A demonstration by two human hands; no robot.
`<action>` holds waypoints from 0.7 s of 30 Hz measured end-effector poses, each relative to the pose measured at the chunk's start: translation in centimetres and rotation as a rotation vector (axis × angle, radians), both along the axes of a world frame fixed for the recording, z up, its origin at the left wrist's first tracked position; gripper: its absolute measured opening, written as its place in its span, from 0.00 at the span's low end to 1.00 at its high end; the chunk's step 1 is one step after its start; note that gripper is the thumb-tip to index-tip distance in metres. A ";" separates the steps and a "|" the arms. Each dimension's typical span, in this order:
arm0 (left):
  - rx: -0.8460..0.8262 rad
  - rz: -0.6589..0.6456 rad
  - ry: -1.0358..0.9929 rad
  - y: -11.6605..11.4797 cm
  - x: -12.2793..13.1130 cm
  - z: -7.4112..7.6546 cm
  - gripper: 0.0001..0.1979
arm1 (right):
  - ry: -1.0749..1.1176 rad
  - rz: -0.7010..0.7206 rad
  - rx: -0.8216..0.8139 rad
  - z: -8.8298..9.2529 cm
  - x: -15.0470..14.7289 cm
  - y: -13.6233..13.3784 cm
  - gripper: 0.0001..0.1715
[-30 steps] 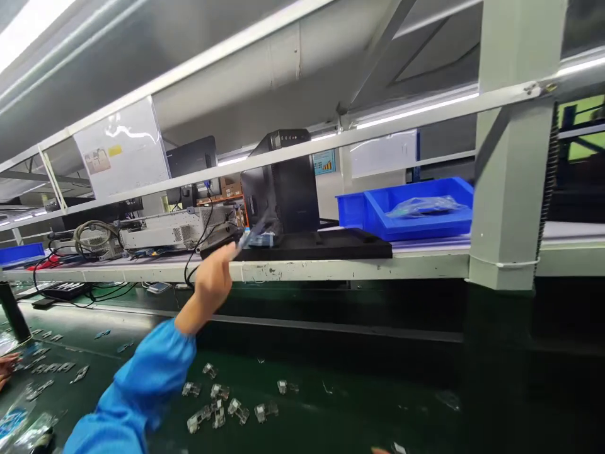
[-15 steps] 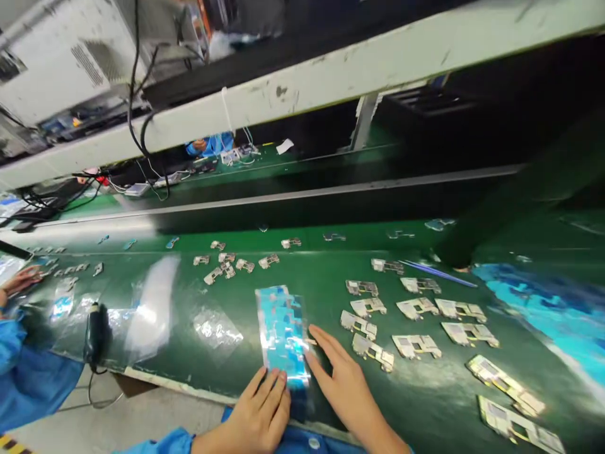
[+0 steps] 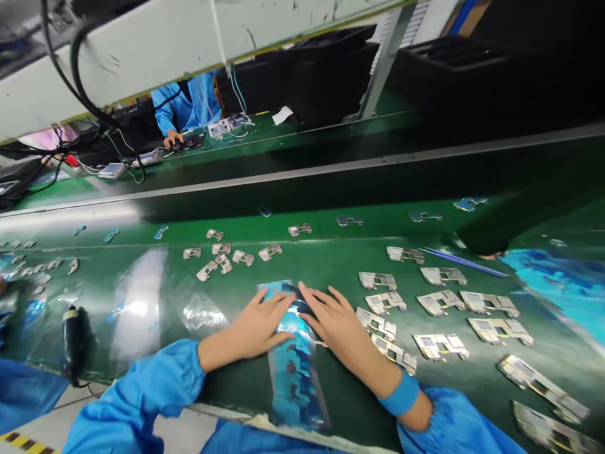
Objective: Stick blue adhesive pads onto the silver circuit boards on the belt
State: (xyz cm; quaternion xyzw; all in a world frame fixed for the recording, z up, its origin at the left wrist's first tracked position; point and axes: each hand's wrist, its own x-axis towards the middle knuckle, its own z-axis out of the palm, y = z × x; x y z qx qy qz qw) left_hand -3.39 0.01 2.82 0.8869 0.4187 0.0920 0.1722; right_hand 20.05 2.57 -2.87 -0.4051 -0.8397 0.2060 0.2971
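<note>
Blue-printed plastic strip (image 3: 293, 353) partly hidden under left hand (image 3: 258, 328) and right hand (image 3: 335, 321); far co-worker (image 3: 189, 101) cut off above by white shelf edge (image 3: 142, 63); near-right metal board (image 3: 551, 429) cut off by frame edge; far-belt pieces (image 3: 265, 211) too small to tell.
</note>
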 end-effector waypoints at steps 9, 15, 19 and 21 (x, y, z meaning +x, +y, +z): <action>-0.079 0.016 -0.289 6.5 3.2 -1.5 0.21 | 0.056 -0.121 0.098 0.6 2.6 1.3 0.10; 0.136 -0.043 -0.239 7.1 3.7 -3.1 0.13 | 0.153 -0.043 0.211 2.9 4.2 2.1 0.11; 0.337 -0.110 -0.176 6.9 3.7 -4.3 0.17 | 0.352 -0.005 0.095 4.7 5.4 2.0 0.12; 0.361 -0.140 -0.152 6.8 3.8 -4.3 0.17 | 0.478 -0.134 -0.090 5.1 5.8 1.9 0.06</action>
